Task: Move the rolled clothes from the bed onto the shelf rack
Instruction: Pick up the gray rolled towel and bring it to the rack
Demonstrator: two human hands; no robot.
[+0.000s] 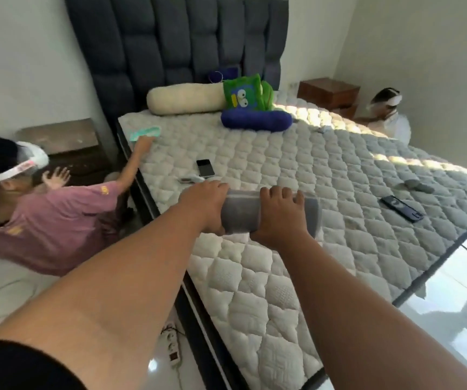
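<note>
Head view only. Rolled garment (pixel 243 213): grey cloth wound into a short, thick cylinder, lying crosswise, with a paler band along its upper edge. It is held just above the quilted white mattress of the bed (pixel 297 291), near the left edge; whether its underside touches the mattress cannot be told.

Left hand (pixel 205 205): its grip is closed around the left end of the roll, fingers curled over the top, thumb side underneath. Right hand (pixel 280 212): its grip is closed over the middle-right portion of the roll, fingers draped across the top, thumb below. Both forearms are bare and extended forward from the lower edge of the picture.

Other items on the bed: a dark phone (pixel 205 168) just beyond the hands, a small pale object beside it that is too blurred to identify, a second dark phone (pixel 402 208) to the right, and a grey item (pixel 418 185) farther right. At the padded dark headboard (pixel 176 40) lie a cream bolster (pixel 184 98), a green cushion (pixel 245 94) and a blue bolster (pixel 256 121).

Person in a pink shirt (pixel 58 220) crouches at the left of the bed, one hand on a teal cloth (pixel 145 132) on the mattress corner. Second person (pixel 389 116) sits at the far right side. Power strip (pixel 172 347) lies on the floor beside the bed.
</note>
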